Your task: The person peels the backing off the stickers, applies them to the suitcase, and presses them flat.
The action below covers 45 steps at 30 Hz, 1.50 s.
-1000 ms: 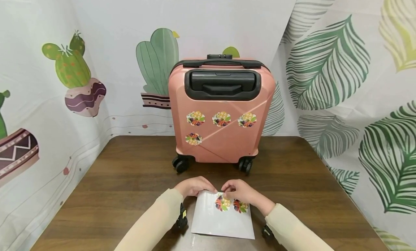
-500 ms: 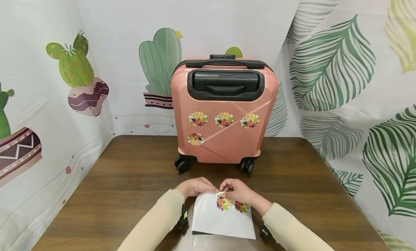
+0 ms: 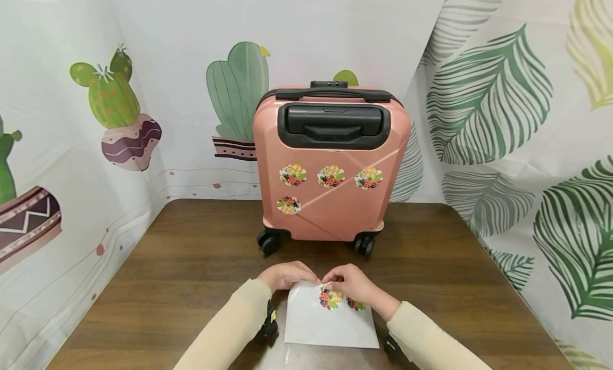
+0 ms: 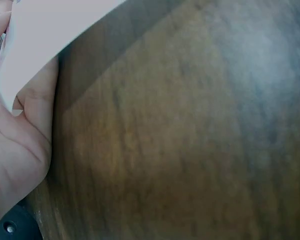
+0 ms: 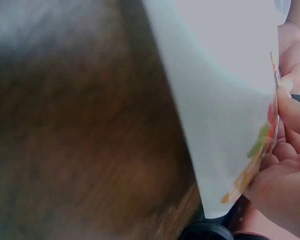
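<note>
A white sticker sheet (image 3: 330, 327) with two fruit-print stickers near its far edge is held above the table. My left hand (image 3: 288, 274) grips its far left edge, thumb on top; in the left wrist view the sheet (image 4: 55, 30) runs in between thumb and fingers. At the edge beside the left sticker (image 3: 330, 297), my right hand (image 3: 351, 282) pinches with thumb and index finger. The right sticker (image 3: 355, 304) lies partly under that hand. Both hands' fingertips nearly meet. In the right wrist view, my right thumb (image 5: 292, 111) presses at the sticker's edge.
A pink suitcase (image 3: 330, 215) with black wheels stands upright at the back of the brown wooden table (image 3: 191, 285). Three fruit stickers run in a row across its front, with another sticker (image 3: 289, 205) below at the left. A patterned curtain (image 3: 182, 93) hangs behind.
The sheet's near edge has tilted and shifted slightly to the right. My right hand has edged a little left along the far edge, closer to the left hand.
</note>
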Tool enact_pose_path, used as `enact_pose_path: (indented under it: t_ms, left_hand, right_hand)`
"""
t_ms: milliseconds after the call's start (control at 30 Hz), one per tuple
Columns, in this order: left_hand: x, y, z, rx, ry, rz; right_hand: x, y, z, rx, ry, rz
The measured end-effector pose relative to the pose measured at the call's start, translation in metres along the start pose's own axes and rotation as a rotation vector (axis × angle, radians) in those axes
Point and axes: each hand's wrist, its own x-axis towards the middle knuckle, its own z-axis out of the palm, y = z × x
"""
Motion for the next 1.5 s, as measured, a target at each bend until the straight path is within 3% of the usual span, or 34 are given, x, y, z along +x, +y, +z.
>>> enact_pose_path:
  t_ms: [433, 1033, 1500]
  left_hand:
    - [0.0014, 0.0001, -0.0005, -0.031, -0.008, -0.002]
    - [0.0004, 0.0023, 0.0024, 0.034, 0.022, -0.028]
    - [0.0014, 0.0024, 0.0032, 0.086, 0.037, -0.031]
  right_hand:
    - [-0.0003, 0.0031, 0.0022, -0.039, 0.053, -0.041]
    - [-0.0011, 0.0052, 0.0034, 0.078, 0.003, 0.065]
    - [0.0040, 0.0080, 0.0020, 0.029, -0.078, 0.031]
